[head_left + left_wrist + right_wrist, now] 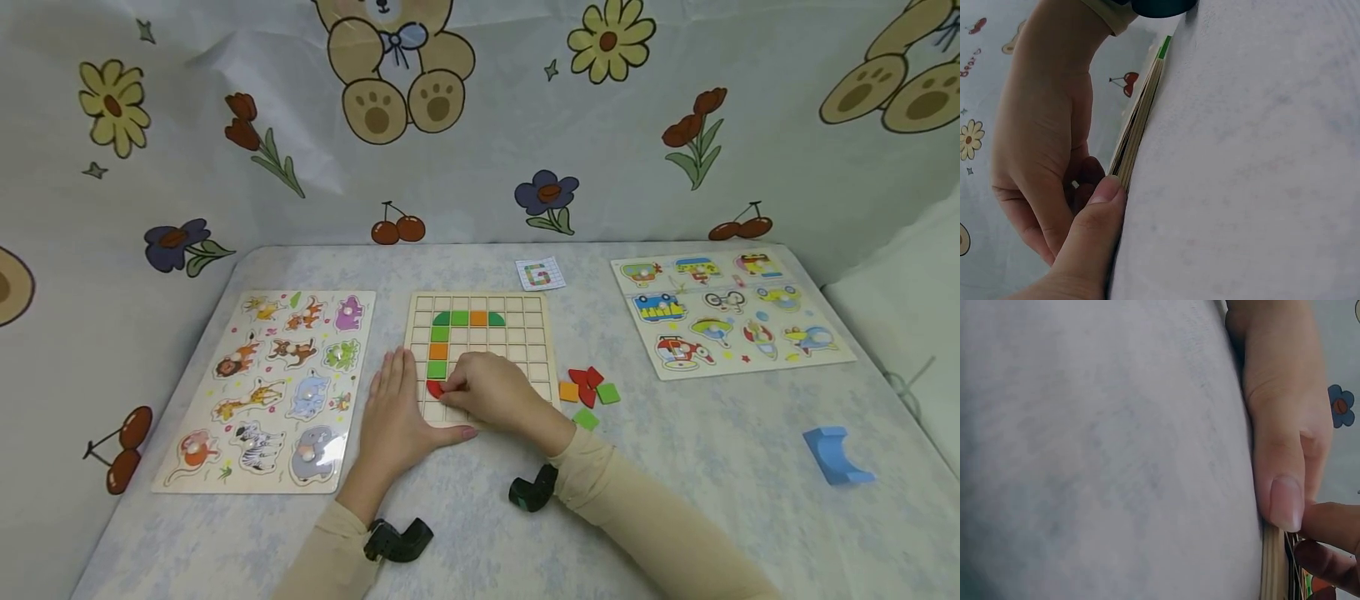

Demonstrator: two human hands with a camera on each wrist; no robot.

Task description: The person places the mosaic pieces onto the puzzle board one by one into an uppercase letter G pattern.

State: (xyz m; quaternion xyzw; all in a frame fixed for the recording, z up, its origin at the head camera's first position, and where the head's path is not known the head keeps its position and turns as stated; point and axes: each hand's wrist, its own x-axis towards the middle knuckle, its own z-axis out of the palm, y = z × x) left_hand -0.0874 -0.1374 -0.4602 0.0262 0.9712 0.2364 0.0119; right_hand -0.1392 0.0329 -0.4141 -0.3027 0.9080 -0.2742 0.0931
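A wooden grid board (534, 352) lies in the middle of the table. Green and orange squares, with green rounded pieces (497, 319) at the top corners, form a hooked line on it. At the line's lower end, my right hand (491, 390) pinches a red quarter-circle piece (434, 389) with curled fingers, over the grid. My left hand (397, 412) rests along the board's left side, fingers straight and thumb stretched along the near edge. In the left wrist view, the left thumb (1094, 225) touches the board's edge; the red piece is hidden there.
Loose red, green and orange pieces (587, 387) lie right of the board. Behind it is a small pattern card (540, 273). An animal puzzle (352, 350) lies left, a vehicle puzzle (735, 362) right. A blue curved block (834, 457) sits at the right.
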